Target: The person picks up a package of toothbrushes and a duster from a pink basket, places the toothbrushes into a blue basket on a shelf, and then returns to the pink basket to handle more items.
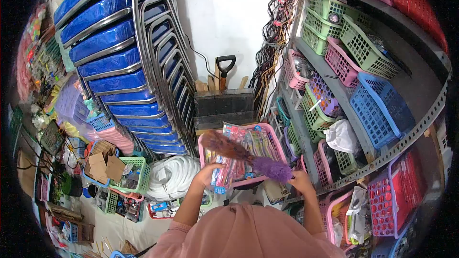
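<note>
A feather duster [224,146], brown at its far end and purple near me, lies slantwise over a pink basket [278,144]. My right hand [301,182] is closed on its purple end. Packets of what look like toothbrushes [258,144] fill the basket, and some stick out over its near edge. My left hand [208,174] grips the basket's near left corner, the thumb lying beside the packets and the other fingers mostly hidden.
Stacked blue chairs [114,62] rise at the left, with a coil of white hose [173,177] at their foot. Shelves at the right carry plastic baskets, including a blue basket [376,110]. A black-handled tool [224,67] stands against the back wall.
</note>
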A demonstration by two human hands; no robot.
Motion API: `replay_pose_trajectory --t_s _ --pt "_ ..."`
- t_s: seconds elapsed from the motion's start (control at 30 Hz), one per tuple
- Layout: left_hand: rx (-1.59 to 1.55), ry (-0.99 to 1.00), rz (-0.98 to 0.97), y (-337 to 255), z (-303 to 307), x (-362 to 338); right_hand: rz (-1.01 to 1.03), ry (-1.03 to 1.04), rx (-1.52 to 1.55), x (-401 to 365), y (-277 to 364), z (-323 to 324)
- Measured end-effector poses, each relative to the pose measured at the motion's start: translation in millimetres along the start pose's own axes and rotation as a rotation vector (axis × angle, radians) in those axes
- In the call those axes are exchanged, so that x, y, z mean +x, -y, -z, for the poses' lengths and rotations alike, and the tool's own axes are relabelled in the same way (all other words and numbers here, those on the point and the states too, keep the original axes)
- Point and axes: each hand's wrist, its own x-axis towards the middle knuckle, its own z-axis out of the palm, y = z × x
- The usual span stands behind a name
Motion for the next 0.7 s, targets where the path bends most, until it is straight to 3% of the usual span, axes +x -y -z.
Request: replay_pose_trajectory --t_s 0.17,0.23,0.33,0.4,0.47,0.53,0.57,0.7 --pt "0.018 -0.029 -0.079 1 -6 0 -0.079 -0.078 -0.056 -3 -17 -9" --pt "-0.009 -0.046 -0.086 3 1 3 0.087 -0.062 0.065 -7 -13 -10" --pt "-0.073 0.038 -0.007 6 22 10 0.017 -0.033 0.071 -8 -14 1" --pt "-0.146 0.076 0.153 1 16 7 -0.065 -0.044 0.007 -9 -9 1" --pt "-0.099 0.064 0.104 1 10 5 -0.14 -0.062 -0.059 -8 -13 -2" --pt "-0.056 0.047 0.055 4 13 7 0.051 -0.038 0.06 -10 -25 -13" --pt "-0.056 0.048 0.05 5 19 10 0.051 -0.038 0.06 -10 -21 -10" --pt "-0.045 0.01 0.05 10 29 16 -0.089 -0.024 -0.02 -12 -6 -1"
